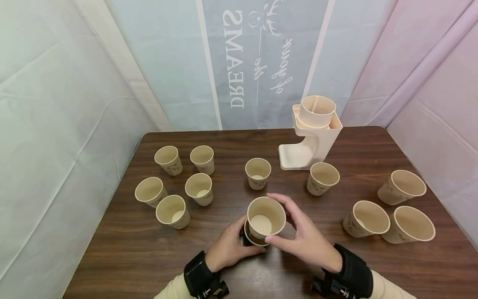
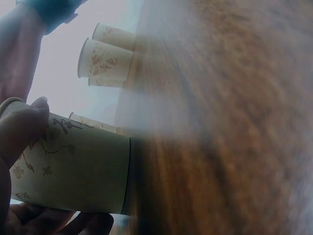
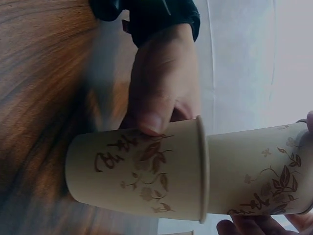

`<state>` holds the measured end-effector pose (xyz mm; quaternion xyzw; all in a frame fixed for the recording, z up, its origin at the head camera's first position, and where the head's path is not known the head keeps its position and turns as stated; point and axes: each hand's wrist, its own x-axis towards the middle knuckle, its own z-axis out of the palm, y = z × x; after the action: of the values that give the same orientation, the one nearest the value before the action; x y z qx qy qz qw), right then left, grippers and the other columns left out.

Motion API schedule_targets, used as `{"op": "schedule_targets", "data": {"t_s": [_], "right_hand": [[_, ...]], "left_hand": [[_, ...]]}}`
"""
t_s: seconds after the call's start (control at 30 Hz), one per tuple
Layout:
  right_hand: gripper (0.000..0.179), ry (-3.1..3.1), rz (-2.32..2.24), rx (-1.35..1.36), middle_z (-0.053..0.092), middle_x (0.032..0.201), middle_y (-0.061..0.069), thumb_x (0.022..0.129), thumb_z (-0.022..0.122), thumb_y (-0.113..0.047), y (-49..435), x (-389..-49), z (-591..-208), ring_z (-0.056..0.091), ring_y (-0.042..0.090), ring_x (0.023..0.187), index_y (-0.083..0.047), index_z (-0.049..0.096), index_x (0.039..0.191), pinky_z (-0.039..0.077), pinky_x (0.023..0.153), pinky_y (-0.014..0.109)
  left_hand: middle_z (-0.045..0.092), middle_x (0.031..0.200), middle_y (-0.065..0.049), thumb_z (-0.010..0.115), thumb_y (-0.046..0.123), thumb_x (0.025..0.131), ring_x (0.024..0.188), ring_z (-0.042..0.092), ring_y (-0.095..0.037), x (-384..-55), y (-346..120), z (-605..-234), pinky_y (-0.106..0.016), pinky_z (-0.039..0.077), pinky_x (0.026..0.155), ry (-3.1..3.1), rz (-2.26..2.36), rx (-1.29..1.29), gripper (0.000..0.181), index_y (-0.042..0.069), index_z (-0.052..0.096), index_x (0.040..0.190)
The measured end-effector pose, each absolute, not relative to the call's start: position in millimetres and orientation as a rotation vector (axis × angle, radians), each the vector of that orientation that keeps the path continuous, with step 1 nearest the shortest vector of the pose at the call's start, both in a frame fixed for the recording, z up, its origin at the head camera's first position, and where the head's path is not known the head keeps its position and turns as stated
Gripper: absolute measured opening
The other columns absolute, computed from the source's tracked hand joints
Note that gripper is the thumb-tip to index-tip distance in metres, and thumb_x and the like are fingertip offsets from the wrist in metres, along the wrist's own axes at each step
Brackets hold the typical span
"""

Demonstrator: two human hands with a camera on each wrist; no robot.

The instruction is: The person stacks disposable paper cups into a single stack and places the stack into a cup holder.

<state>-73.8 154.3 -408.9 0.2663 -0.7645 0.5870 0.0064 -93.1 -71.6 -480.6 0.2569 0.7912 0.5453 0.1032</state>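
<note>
In the head view my left hand (image 1: 228, 248) grips a lower paper cup (image 1: 257, 240) near the front middle of the wooden table. Its thumb and fingers lie on either side of the printed wall. My right hand (image 1: 304, 236) holds an upper paper cup (image 1: 266, 218) between thumb and fingers near the rim. From the right wrist view, the base of that upper cup (image 3: 252, 171) is at the mouth of the lower cup (image 3: 142, 176); how far inside it reaches is hidden. The lower cup stands upright, its base at the tabletop in the left wrist view.
Several paper cups (image 1: 199, 189) stand at the left. One small cup (image 1: 257, 174) is behind my hands, another cup (image 1: 323, 178) right of it. Three cups (image 1: 366, 220) stand at the right. A cream stand (image 1: 317, 143) holds a round container with a stick. Fabric walls surround the table.
</note>
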Motion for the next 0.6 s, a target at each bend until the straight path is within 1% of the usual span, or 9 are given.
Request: {"op": "schedule_targets", "data": {"t_s": [0.1,0.23,0.47,0.6], "right_hand": [[0.081,-2.415,1.806,0.818,0.055,0.141,0.002,0.084,0.084,-0.006,154,-73,-412,0.053,0.019,0.128,-0.018,0.041,0.151,0.044,0.105,0.023],[0.081,-2.412,1.763,0.842,0.055,0.141,0.003,0.083,0.084,-0.007,153,-73,-419,0.053,0.018,0.128,-0.018,0.041,0.151,0.042,0.107,0.023],[0.080,-2.451,1.722,0.832,0.056,0.140,0.001,0.085,0.084,-0.012,152,-73,-429,0.055,0.021,0.126,-0.021,0.041,0.152,0.047,0.104,0.030],[0.079,-2.473,1.721,0.818,0.056,0.141,0.000,0.086,0.083,-0.013,152,-72,-435,0.056,0.022,0.125,-0.021,0.041,0.152,0.048,0.102,0.032]], "left_hand": [[0.064,0.133,0.002,0.092,0.023,0.077,0.121,0.059,-0.014,-93,-72,-481,-0.034,0.047,0.106,2.346,1.602,0.758,0.076,0.017,0.053,0.143],[0.064,0.133,0.003,0.092,0.024,0.078,0.121,0.059,-0.014,-93,-72,-481,-0.035,0.047,0.106,2.347,1.604,0.748,0.076,0.018,0.053,0.143],[0.063,0.134,0.004,0.091,0.023,0.078,0.123,0.058,-0.015,-93,-71,-483,-0.035,0.045,0.108,2.336,1.614,0.738,0.076,0.019,0.053,0.144],[0.064,0.133,0.004,0.091,0.024,0.079,0.122,0.059,-0.015,-93,-72,-483,-0.035,0.046,0.107,2.355,1.600,0.736,0.075,0.018,0.054,0.143]]}}
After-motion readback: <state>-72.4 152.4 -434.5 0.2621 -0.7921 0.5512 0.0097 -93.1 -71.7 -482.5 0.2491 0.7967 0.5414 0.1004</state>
